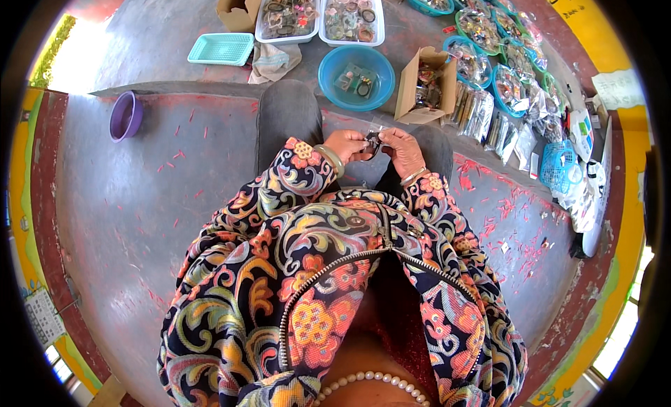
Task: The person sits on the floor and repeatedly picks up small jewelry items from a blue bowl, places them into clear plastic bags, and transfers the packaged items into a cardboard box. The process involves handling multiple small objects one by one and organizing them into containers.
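Above my lap, my left hand (347,145) and my right hand (404,152) meet with fingers pinched. Between them is a small dark, ring-like item (373,143), with a bit of clear plastic showing around it; its exact kind is too small to make out. Both hands grip it from either side. Just beyond my knees stands a round blue basin (325,78), holding several small clear packets (363,85), one with a dark ring in it. A brown cardboard box (409,92) to its right is filled with packed small items.
Two white tubs (321,29) of small packets stand at the back, near a turquoise tray (220,49) and a grey cloth (275,61). Filled baskets (470,61) and plastic packs (475,113) crowd the right. A purple basin (126,117) sits far left; red scraps (514,211) litter the floor.
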Motion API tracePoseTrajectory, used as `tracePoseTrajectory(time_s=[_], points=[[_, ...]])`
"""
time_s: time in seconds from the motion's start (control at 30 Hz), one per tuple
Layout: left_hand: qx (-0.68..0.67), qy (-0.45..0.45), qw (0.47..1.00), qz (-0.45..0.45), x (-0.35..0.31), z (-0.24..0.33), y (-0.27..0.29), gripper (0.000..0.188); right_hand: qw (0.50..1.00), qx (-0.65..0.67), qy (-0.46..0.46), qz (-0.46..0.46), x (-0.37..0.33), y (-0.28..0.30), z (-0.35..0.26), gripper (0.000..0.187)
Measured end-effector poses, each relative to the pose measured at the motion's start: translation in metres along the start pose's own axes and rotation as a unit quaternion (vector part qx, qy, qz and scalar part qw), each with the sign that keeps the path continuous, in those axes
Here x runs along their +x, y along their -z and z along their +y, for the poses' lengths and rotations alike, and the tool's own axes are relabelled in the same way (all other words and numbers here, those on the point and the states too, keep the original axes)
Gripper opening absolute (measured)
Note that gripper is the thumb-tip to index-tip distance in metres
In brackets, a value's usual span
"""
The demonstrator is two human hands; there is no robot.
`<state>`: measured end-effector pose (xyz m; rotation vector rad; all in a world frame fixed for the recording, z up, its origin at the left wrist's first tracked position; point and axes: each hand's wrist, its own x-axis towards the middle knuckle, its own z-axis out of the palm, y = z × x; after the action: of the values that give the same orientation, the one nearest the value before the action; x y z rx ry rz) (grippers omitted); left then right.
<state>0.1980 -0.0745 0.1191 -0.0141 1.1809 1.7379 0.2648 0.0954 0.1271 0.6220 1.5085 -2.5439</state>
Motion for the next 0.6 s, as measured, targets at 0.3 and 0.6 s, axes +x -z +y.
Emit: tracePoseTrajectory(time_s=[0.3,0.6], points=[[0.052,0.03,0.998,0.017,-0.004,0.005,-0.003,0.018,0.998,-0.034,-0.043,-0.026,-0.002,0.001,-0.008,0.009],[0.037,0.019,0.999,0.021,0.0,0.001,-0.002,0.018,0.998,0.003,-0.055,-0.027,0.003,0.004,0.001,0.014]])
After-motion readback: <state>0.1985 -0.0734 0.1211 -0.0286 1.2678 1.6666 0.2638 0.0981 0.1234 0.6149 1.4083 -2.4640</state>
